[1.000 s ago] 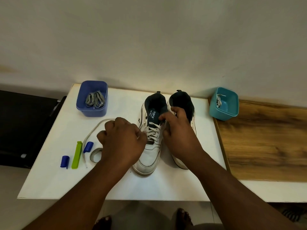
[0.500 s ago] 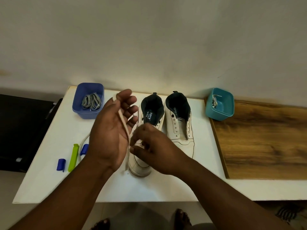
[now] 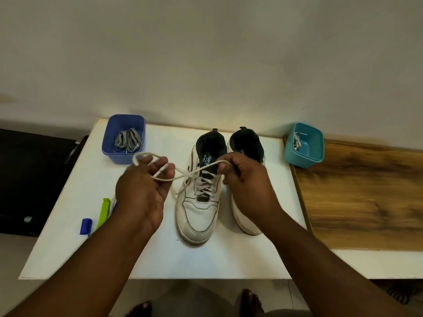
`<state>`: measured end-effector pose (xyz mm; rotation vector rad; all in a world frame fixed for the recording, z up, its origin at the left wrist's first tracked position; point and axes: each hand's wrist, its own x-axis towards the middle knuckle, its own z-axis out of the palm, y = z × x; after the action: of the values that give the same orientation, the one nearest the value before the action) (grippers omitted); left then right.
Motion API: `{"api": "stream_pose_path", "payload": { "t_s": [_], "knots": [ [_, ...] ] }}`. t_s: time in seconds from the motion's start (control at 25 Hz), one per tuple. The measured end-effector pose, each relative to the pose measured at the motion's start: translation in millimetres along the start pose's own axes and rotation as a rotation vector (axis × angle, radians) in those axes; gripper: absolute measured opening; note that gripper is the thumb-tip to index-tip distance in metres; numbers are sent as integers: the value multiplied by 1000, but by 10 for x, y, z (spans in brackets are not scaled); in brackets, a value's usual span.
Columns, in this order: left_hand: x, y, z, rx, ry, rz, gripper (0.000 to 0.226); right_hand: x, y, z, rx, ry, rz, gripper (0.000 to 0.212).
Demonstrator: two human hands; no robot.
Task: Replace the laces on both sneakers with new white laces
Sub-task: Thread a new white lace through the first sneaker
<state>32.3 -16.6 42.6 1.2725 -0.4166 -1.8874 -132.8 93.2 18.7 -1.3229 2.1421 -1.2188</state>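
Two white sneakers with dark blue linings stand side by side, toes toward me, on the white table (image 3: 160, 259). The left sneaker (image 3: 199, 209) carries a white lace (image 3: 187, 176) threaded through its eyelets. My left hand (image 3: 144, 191) holds one loose end, looped over its fingers, to the left of that shoe. My right hand (image 3: 247, 181) pinches the other end above the tongue. The two ends cross between my hands. The right sneaker (image 3: 246, 143) is mostly hidden behind my right hand.
A blue tub (image 3: 109, 138) with grey laces (image 3: 128, 140) stands at the back left. A teal tub (image 3: 313, 152) with a white lace in it stands at the back right, beside a wooden board (image 3: 366, 197). A green clip (image 3: 103, 211) and a blue cap (image 3: 85, 226) lie at the left.
Both hands have spread apart and pulled the lace ends out to the sides, crossing them over the left sneaker. Earlier my left palm was raised and my right hand was down at the eyelets.
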Motion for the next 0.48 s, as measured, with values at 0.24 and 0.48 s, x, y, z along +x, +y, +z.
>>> {"api": "stream_pose_path", "payload": {
  "t_s": [0.24, 0.48],
  "knots": [
    [92, -32, -51, 162, 77, -51, 23, 94, 14, -73, 198, 1, 174, 22],
    [83, -90, -50, 389, 152, -144, 30, 92, -66, -80, 463, 213, 291, 14]
  ]
}}
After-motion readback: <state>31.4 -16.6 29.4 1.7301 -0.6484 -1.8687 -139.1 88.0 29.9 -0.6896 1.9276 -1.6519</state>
